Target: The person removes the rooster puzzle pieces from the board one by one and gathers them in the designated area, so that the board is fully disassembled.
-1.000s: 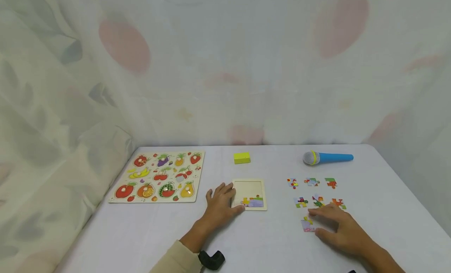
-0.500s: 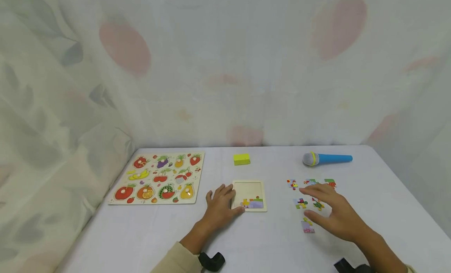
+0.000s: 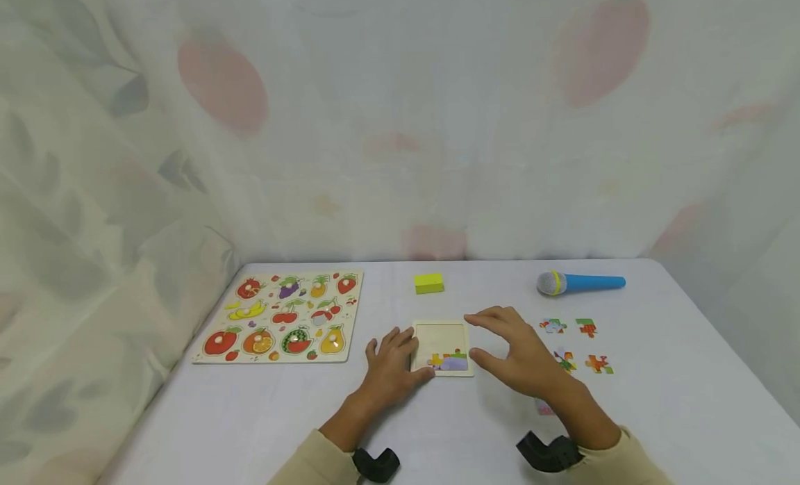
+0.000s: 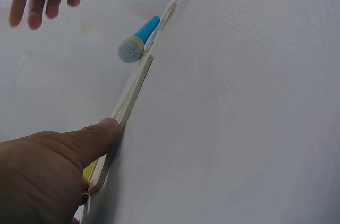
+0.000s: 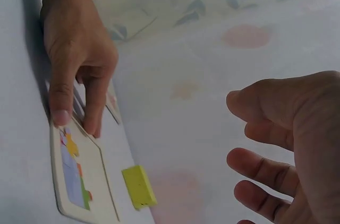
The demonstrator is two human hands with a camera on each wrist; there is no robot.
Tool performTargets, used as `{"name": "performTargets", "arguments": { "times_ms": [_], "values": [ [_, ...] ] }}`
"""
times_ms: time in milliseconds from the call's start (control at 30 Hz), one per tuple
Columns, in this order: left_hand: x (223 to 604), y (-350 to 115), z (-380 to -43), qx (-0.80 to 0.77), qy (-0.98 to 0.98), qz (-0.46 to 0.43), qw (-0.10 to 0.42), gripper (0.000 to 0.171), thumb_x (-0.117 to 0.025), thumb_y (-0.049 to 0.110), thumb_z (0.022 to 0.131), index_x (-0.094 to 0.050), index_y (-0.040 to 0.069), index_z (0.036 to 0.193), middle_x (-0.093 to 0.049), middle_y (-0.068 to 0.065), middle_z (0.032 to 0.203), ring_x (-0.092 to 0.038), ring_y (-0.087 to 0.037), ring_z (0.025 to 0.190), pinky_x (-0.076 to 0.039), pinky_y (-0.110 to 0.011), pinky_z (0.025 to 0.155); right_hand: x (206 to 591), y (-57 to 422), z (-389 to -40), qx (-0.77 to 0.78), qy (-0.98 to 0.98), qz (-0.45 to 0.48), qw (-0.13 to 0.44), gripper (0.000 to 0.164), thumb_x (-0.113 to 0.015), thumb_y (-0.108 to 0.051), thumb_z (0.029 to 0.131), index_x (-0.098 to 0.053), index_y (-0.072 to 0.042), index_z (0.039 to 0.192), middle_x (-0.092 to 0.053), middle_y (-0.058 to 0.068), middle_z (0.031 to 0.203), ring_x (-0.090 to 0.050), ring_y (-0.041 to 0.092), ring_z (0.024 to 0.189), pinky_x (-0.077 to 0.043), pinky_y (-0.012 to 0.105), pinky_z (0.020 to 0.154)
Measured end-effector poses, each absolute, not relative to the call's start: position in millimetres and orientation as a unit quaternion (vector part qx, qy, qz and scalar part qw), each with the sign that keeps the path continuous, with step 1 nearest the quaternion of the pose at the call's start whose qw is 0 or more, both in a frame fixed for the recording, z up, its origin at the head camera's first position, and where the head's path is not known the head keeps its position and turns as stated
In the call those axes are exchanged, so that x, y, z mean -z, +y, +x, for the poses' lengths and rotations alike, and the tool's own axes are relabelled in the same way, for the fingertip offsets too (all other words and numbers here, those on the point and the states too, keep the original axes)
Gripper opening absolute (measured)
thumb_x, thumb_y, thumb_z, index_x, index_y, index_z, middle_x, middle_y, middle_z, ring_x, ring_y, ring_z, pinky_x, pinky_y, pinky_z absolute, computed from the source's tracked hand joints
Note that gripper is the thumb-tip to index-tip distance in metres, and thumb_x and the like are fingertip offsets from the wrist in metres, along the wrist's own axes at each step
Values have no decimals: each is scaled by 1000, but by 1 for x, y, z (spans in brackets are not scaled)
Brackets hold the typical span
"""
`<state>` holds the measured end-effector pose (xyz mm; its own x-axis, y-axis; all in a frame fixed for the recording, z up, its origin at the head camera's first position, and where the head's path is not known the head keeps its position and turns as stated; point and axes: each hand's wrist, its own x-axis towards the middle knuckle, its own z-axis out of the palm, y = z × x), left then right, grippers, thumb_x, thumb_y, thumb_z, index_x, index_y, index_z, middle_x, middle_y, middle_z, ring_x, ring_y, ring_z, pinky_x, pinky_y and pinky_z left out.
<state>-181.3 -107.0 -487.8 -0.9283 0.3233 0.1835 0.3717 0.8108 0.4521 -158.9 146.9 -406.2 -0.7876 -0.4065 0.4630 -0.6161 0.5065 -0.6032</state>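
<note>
A small square wooden puzzle tray [image 3: 440, 334] lies mid-table, with joined puzzle pieces [image 3: 453, 361] along its lower edge. My left hand [image 3: 389, 368] rests on the tray's left side; in the left wrist view its thumb [image 4: 98, 136] touches the tray edge. Just right of the tray hovers my right hand [image 3: 521, 353], thumb and fingers apart. In the right wrist view nothing lies between those fingers [image 5: 260, 165]. Loose puzzle pieces, among them one green and red [image 3: 586, 327] and one orange [image 3: 598, 363], lie to the right; my right hand and forearm hide some of the others.
A fruit peg puzzle board [image 3: 281, 318] lies on the left. At the back are a yellow-green block [image 3: 428, 283] and a blue toy microphone [image 3: 584, 283]. Patterned cloth [image 3: 350, 158] hangs behind the table.
My right hand has risen off the loose puzzle pieces and moved left to the tray's right side, its thumb and fingers still apart. My left hand has stayed on the tray.
</note>
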Motion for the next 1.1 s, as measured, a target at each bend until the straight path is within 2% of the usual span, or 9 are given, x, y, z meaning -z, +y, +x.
{"name": "performTargets", "arguments": {
  "times_ms": [467, 733, 933, 1100],
  "values": [
    [487, -107, -182, 242, -950, -188, 61, 66, -75, 46, 81, -61, 2, 129, -49, -12, 141, -35, -37, 133, -14, -68, 99, 444, 115, -181, -424, -852, 281, 118, 46, -77, -13, 79, -66, -11, 124, -58, -2, 114, -47, 17, 105, -44, 44, 84],
    [488, -107, -182, 236, -951, -191, 63, 65, -74, 46, 81, -62, 3, 127, -50, -13, 140, -36, -37, 132, -16, -69, 98, 473, 107, -184, -410, -862, 280, 100, 43, -76, -11, 79, -67, -2, 120, -58, 2, 110, -46, 19, 97, -42, 42, 80],
    [489, -107, -183, 225, -954, -187, 64, 65, -73, 48, 81, -62, 4, 128, -49, -11, 141, -36, -35, 133, -17, -68, 99, 487, 105, -186, -355, -889, 274, 88, 40, -74, -17, 79, -68, -6, 118, -54, -2, 110, -43, 19, 99, -36, 44, 82],
    [489, -106, -184, 223, -956, -183, 61, 65, -74, 48, 81, -62, 4, 127, -49, -11, 141, -36, -35, 133, -17, -68, 99, 491, 104, -187, -330, -899, 275, 88, 28, -75, -19, 77, -71, -11, 104, -52, -2, 109, -43, 20, 99, -35, 46, 82]
  ]
}}
